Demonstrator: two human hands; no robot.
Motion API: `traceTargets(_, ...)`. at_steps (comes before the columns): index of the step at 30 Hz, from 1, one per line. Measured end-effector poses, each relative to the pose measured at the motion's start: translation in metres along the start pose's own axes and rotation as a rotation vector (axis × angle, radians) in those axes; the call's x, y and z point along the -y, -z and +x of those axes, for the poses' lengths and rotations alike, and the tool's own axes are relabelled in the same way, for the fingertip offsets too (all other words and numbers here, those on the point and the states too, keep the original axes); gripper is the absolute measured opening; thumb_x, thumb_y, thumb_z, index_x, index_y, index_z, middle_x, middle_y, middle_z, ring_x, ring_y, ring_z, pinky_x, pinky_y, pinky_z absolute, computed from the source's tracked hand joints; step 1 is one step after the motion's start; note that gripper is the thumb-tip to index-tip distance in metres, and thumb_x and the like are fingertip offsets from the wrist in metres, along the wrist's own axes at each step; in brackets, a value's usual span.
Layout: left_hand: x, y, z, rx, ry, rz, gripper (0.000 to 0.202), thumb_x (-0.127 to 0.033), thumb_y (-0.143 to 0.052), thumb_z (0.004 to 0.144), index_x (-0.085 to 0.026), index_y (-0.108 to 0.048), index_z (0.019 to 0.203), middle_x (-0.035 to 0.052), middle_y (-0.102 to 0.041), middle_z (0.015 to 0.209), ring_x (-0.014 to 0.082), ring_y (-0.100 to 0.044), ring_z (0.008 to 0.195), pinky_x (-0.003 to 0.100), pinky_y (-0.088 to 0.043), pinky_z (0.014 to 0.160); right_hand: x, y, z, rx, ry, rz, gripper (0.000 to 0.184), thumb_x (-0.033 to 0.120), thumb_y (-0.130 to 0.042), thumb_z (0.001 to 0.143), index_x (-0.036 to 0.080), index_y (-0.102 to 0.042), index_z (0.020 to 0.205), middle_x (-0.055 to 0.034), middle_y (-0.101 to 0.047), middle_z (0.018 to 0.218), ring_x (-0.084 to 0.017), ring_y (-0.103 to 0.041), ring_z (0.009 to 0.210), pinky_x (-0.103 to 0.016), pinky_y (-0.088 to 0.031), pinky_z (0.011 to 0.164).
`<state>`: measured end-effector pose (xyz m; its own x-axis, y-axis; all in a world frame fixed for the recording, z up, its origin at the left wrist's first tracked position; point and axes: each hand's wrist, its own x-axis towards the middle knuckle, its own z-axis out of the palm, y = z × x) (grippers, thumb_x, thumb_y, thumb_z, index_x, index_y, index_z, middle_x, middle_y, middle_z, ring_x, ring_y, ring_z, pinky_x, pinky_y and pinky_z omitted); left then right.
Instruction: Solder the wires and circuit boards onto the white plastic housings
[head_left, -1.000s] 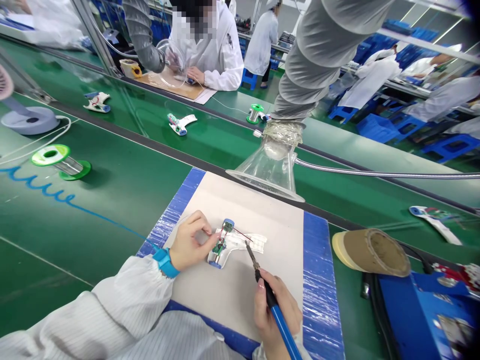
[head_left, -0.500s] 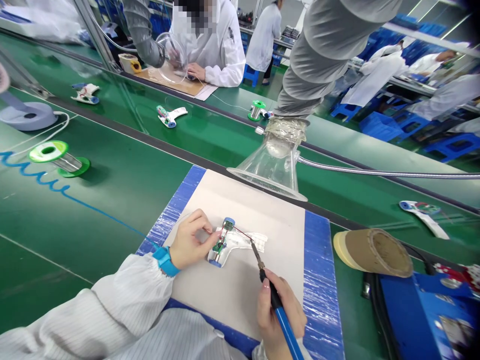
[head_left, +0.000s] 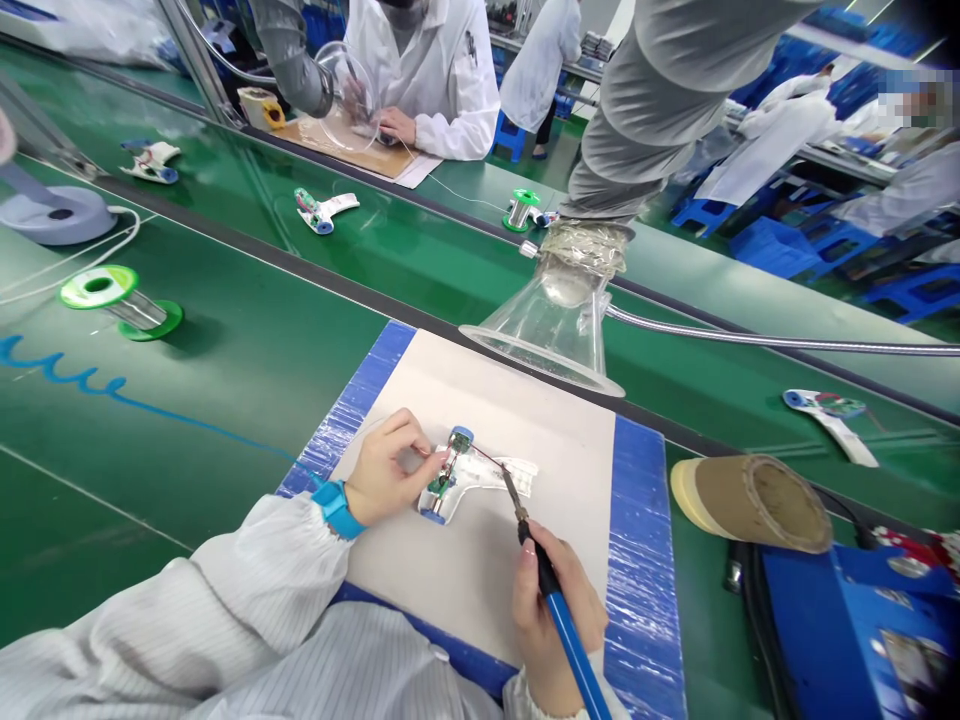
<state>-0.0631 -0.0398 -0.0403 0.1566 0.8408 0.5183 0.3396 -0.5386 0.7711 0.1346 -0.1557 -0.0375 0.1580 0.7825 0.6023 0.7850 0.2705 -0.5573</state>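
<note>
A small white plastic housing (head_left: pixel 480 478) with a green circuit board and a thin red wire lies on a grey work mat (head_left: pixel 480 560) with blue taped edges. My left hand (head_left: pixel 390 468) is closed in a pinch at the housing's left side, holding a thin wire against the board. My right hand (head_left: pixel 551 620) grips a blue-handled soldering iron (head_left: pixel 540 570). Its tip rests near the right part of the housing. A blue wrist strap (head_left: pixel 335 508) circles my left wrist.
A clear fume-extraction funnel (head_left: pixel 551 330) on a grey hose hangs over the mat's far edge. A solder spool (head_left: pixel 120 300) lies left. A tape roll (head_left: pixel 750 500) and blue box (head_left: pixel 855 620) sit right. More housings (head_left: pixel 322 210) ride the green conveyor. Other people work beyond.
The iron's tip has shifted slightly right along the housing. The view has tilted a little, and the housings on the conveyor have moved left.
</note>
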Motion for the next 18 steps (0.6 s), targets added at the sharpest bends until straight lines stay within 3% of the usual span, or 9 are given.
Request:
traceTargets(9,0.0019,-0.002,-0.0004,-0.014,-0.011,-0.013,0.02,-0.016,-0.068,0.08,-0.016,-0.054,0.067,-0.0009,-0.051,0.068,0.0101,-0.049,0.061,0.023,-0.04,0.056,-0.0009,0.0014,0.0002,0.046,-0.002,-0.043,0.021,0.011,-0.06,0.088,0.015,-0.062,0.108,-0.0064,-0.07,0.094,-0.014,-0.068,0.08,-0.023,-0.055,0.074)
traceTargets(18,0.0048,-0.0042,-0.0016,-0.032,-0.043,-0.031,0.021,-0.017,-0.069,0.08,-0.017,-0.053,0.067,-0.0012,-0.051,0.068,0.0102,-0.049,0.061,0.022,-0.039,0.056,0.0015,-0.0029,0.0034,-0.001,0.054,-0.028,0.017,0.011,-0.059,0.089,0.013,-0.064,0.105,-0.0082,-0.07,0.093,-0.014,-0.068,0.081,-0.022,-0.054,0.074)
